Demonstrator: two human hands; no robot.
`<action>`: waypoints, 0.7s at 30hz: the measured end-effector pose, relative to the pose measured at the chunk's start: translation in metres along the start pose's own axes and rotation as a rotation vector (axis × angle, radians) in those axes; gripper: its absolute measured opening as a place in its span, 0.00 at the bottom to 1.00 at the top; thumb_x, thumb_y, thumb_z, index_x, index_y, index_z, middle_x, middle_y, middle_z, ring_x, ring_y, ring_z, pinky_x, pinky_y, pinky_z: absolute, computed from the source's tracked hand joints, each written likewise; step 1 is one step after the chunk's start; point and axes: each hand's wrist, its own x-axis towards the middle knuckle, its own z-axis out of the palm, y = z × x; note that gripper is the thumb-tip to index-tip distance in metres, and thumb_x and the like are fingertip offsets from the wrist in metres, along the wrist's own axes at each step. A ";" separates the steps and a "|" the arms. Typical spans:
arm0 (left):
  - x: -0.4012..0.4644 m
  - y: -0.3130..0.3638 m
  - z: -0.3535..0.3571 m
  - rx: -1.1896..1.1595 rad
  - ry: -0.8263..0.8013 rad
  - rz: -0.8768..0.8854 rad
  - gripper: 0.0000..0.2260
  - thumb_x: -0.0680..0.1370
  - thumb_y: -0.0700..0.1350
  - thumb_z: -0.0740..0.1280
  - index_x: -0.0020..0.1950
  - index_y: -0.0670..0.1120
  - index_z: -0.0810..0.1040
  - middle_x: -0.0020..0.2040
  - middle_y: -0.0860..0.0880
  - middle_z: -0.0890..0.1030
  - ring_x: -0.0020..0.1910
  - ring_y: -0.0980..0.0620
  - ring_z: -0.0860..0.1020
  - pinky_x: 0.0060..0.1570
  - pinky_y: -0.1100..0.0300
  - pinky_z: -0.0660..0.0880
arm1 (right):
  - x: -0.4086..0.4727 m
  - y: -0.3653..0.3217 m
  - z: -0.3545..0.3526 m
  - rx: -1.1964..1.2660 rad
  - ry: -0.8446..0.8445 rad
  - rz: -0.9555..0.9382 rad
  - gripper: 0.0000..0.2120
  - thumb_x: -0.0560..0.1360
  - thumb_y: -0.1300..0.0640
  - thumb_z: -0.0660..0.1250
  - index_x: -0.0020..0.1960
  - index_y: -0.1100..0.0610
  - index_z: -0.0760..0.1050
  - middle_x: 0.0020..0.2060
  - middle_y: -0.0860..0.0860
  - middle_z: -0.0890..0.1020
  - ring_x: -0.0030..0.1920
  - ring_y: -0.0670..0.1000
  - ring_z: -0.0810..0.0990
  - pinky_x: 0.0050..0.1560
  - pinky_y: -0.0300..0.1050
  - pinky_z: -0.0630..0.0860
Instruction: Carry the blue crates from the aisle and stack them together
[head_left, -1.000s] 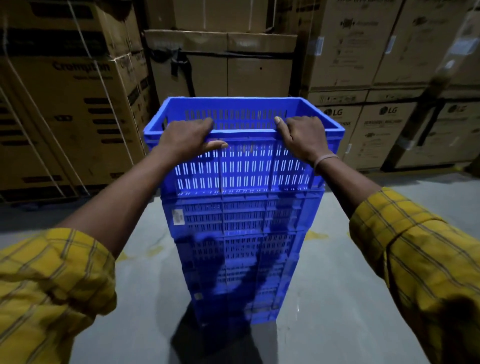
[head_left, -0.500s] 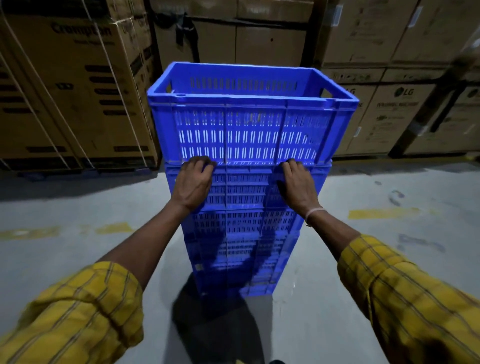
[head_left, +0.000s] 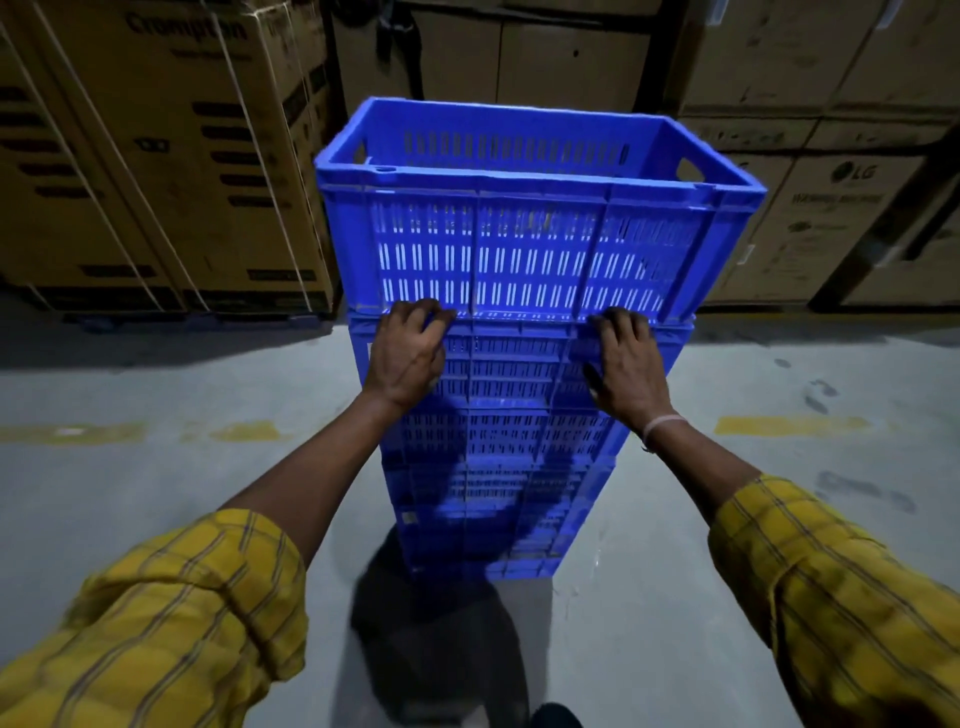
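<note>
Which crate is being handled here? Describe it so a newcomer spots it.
Find the blue slotted plastic crate stack on the grey floor. The topmost crate is the one: both hands grip its bottom edge, and it alone shows an open rim.

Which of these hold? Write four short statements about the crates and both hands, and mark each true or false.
1. The top crate sits on a stack of blue crates. True.
2. The left hand holds the top crate's upper rim. False: its fingers curl at the crate's bottom edge.
3. The right hand hangs away from the crates. False: it is on the stack, at the seam.
4. Cardboard boxes stand behind the crates. True.
</note>
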 end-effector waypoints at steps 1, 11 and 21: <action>-0.001 0.001 -0.005 -0.007 -0.026 -0.006 0.24 0.74 0.42 0.70 0.70 0.44 0.74 0.64 0.41 0.76 0.58 0.37 0.72 0.53 0.43 0.75 | 0.000 -0.004 -0.002 -0.008 -0.023 0.009 0.33 0.72 0.48 0.71 0.70 0.62 0.66 0.63 0.59 0.69 0.60 0.62 0.67 0.62 0.56 0.70; -0.007 0.004 -0.049 0.056 -0.305 0.051 0.33 0.75 0.47 0.71 0.78 0.45 0.63 0.70 0.44 0.69 0.64 0.40 0.70 0.58 0.45 0.75 | -0.007 -0.001 -0.031 0.082 -0.107 -0.041 0.31 0.71 0.47 0.71 0.68 0.59 0.66 0.61 0.57 0.69 0.58 0.60 0.68 0.55 0.58 0.75; -0.001 0.019 -0.146 0.083 0.045 0.109 0.38 0.77 0.46 0.69 0.82 0.40 0.56 0.82 0.39 0.54 0.82 0.39 0.52 0.79 0.40 0.54 | -0.004 0.030 -0.116 0.192 0.213 -0.010 0.37 0.79 0.37 0.59 0.79 0.59 0.56 0.78 0.60 0.56 0.79 0.62 0.51 0.79 0.58 0.51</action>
